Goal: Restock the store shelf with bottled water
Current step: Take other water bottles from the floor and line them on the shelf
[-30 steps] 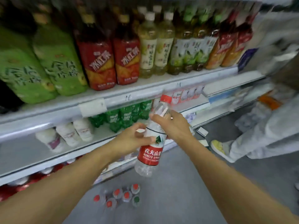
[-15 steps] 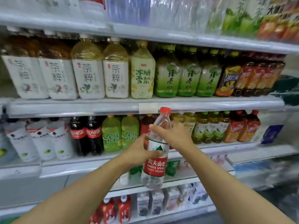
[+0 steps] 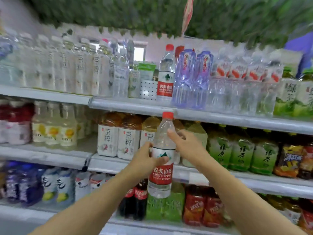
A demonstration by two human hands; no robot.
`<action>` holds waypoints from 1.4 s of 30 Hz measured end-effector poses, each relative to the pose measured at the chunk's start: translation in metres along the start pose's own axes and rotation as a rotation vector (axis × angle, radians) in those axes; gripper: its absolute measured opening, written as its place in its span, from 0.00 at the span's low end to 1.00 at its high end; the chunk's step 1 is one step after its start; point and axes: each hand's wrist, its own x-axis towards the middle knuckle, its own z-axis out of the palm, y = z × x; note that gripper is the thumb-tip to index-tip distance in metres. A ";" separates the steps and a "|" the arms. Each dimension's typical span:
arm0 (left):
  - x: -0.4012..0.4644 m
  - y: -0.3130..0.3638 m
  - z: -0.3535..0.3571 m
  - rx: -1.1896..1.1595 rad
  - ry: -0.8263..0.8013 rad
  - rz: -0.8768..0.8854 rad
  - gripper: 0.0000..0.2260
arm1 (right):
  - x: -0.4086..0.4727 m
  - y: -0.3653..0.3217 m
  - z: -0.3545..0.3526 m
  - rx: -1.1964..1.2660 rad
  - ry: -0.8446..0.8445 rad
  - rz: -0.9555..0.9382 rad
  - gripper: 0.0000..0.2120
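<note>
Two hands grip water bottle (image 3: 161,155) upright before shelves: left hand (image 3: 145,162) wraps label, right hand (image 3: 184,145) fingers curl round upper body. Matching bottle (image 3: 166,77) stands on top shelf (image 3: 220,116).

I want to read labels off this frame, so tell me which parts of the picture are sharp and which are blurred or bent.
Head view: the held water bottle, left hand and right hand are fairly sharp, its red label readable; the matching bottle on the top shelf is softer; the left-side bottles and overhead greenery are motion-smeared; the wide lens bows the shelf edges.
</note>
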 end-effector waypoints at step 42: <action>0.267 0.133 -0.140 -0.082 0.009 0.270 0.19 | 0.139 -0.051 0.047 -0.894 0.389 -0.234 0.26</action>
